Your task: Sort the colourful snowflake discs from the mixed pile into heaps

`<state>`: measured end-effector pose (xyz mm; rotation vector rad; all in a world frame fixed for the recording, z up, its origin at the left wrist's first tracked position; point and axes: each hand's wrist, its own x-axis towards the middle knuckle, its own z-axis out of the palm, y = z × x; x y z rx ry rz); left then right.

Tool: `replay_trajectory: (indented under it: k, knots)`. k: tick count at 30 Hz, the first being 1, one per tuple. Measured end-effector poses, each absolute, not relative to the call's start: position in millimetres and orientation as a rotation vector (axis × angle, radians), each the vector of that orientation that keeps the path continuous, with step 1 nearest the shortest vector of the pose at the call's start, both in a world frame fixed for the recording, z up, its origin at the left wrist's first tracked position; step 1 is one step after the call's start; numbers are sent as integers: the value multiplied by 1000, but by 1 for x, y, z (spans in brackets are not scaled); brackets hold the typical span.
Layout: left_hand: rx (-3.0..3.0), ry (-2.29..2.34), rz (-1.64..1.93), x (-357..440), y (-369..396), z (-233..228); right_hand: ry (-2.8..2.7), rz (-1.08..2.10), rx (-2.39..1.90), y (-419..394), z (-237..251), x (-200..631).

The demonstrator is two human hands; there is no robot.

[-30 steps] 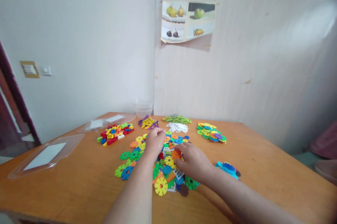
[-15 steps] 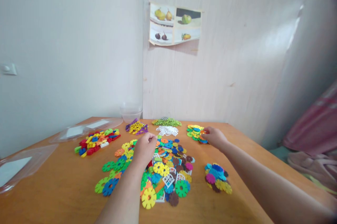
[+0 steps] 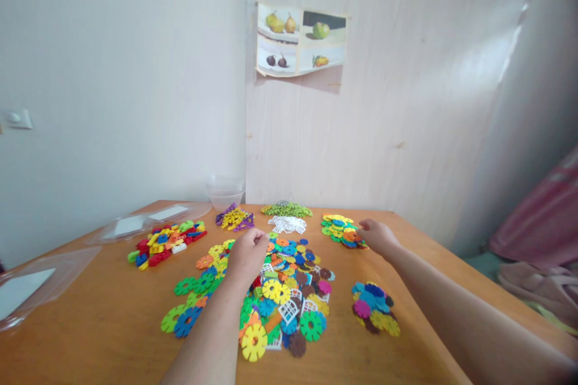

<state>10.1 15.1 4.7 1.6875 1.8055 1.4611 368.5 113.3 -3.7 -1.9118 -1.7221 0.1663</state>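
My left hand (image 3: 247, 257) is closed in a pinch above the big mixed pile of notched plastic discs (image 3: 311, 326); what it holds, if anything, is hidden. Some white lattice window pieces (image 3: 289, 311) lie among those discs. My right hand (image 3: 380, 239) hovers just right of a smaller pile of yellow, green and orange notched discs (image 3: 338, 223). Its fingers are loosely bent, slightly apart, with nothing visible between them. Nearer to me, under the right forearm's left side, sits another pile of blue, pink and mustard discs (image 3: 374, 299).
Building bricks (image 3: 168, 241) are heaped at the left. Toward the back of the wooden table (image 3: 112, 313) are purple and yellow pieces (image 3: 235, 217), white lattice pieces (image 3: 287, 225) and green pieces (image 3: 289, 209). Clear plastic tubs (image 3: 226, 193) stand by the wall; transparent lids (image 3: 67, 276) lie left.
My right hand has moved right, off the yellow, green and orange disc pile, where an orange disc now shows uncovered. My left hand has barely moved.
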Motion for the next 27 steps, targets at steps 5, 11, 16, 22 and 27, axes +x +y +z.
replay_trajectory:
  k: [5, 11, 16, 22, 27]
  knots:
    - [1697, 1782, 1477, 7, 18, 0, -1706, 112, -1896, 98, 3, 358]
    - [1694, 1771, 1471, 7, 20, -3, -1945, 198, -1600, 66, 13, 308]
    - [1699, 1772, 1470, 7, 19, -3, -2264, 421, -1230, 18, 20, 249]
    - [1712, 1780, 1453, 9, 16, -1, -2473, 340, -1191, -21, 22, 202]
    - [1718, 1782, 1442, 9, 16, 0, -2517, 197, -1371, -25, 22, 184]
